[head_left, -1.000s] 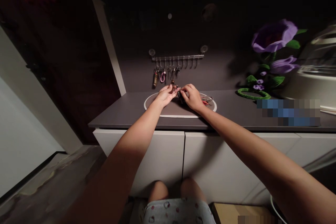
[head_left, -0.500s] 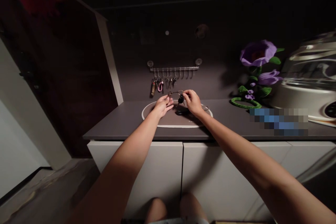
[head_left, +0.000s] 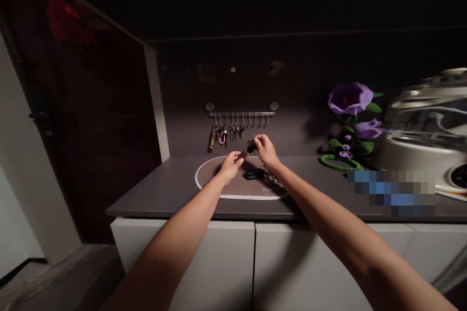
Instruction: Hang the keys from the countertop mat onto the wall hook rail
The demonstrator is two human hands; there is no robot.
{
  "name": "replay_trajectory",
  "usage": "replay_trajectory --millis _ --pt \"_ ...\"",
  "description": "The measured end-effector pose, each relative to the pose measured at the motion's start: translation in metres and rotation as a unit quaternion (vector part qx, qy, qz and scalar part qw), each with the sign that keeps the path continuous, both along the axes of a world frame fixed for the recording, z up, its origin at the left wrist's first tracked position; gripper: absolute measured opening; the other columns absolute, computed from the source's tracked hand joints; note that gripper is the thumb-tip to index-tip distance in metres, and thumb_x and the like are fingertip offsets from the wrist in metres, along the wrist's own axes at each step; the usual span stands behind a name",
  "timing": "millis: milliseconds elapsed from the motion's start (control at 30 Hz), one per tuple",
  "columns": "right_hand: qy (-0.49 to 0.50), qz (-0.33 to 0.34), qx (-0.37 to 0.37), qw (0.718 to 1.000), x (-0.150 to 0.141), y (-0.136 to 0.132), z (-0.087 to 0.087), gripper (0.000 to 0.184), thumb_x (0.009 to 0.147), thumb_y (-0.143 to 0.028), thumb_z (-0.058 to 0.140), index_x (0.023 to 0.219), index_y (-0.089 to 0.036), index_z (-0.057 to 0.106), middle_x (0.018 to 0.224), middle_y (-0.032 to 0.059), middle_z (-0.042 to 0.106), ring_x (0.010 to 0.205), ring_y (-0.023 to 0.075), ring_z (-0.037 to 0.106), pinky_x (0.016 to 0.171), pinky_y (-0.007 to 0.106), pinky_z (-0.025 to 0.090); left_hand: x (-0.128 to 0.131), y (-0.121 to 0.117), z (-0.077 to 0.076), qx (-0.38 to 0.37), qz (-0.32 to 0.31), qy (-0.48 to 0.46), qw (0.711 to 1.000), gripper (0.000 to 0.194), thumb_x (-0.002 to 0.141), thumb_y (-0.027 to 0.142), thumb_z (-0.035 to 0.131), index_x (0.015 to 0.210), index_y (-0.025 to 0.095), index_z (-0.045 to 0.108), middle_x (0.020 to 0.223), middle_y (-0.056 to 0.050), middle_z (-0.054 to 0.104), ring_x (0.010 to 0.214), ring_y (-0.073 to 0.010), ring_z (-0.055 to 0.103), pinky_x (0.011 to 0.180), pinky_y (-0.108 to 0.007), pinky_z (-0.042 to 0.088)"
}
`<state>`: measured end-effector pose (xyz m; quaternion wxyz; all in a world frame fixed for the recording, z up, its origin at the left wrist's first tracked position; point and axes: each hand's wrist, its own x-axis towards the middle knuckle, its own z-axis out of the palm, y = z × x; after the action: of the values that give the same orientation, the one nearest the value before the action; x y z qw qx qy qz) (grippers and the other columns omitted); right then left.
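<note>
Head view: both hands up above the table, pinching one small key bunch (head_left: 249,146) between them. Right hand (head_left: 265,149) pinches its dark upper end, fingers closed on it; left hand (head_left: 231,164) holds the lower end from below-left. Long axis of the bunch slants from lower left to upper right, spanning the gap between the hands, touching both; neither is clearly nearer. Just behind and above it, hook rail (head_left: 241,113) on the back wall, with keys (head_left: 226,133) hanging at its left end, right hooks bare. Below the hands, round mat (head_left: 207,189) on the table (head_left: 160,189), dark fob (head_left: 253,174) lying there. Purple flowers (head_left: 350,98) well apart, right.
</note>
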<state>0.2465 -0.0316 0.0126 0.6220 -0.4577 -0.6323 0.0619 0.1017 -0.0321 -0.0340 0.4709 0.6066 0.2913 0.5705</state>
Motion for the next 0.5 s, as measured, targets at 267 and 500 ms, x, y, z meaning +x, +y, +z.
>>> replay_trajectory --millis 267,500 --pt "0.058 0.031 -0.013 0.998 0.002 0.03 0.014 0.029 0.079 -0.047 0.039 0.084 -0.019 0.048 0.073 -0.0012 0.056 0.065 0.0114 0.051 0.061 0.025 0.044 0.007 0.007 -0.006 0.031 0.04 0.012 0.999 0.028 0.065 0.013 0.066 0.091 0.017 0.058 0.092 -0.008 0.06 0.084 -0.0143 0.056 0.085 -0.032 0.043" --pt "0.099 0.024 -0.044 0.994 0.008 0.059 0.036 0.029 0.079 -0.046 0.04 0.082 -0.018 0.048 0.065 -0.0018 0.054 0.056 0.01 0.05 0.053 0.023 0.045 0.007 0.009 -0.009 0.056 0.1 0.058 0.992 0.018 0.069 0.018 0.064 0.086 0.017 0.058 0.086 -0.007 0.06 0.076 -0.0139 0.055 0.077 -0.03 0.044"
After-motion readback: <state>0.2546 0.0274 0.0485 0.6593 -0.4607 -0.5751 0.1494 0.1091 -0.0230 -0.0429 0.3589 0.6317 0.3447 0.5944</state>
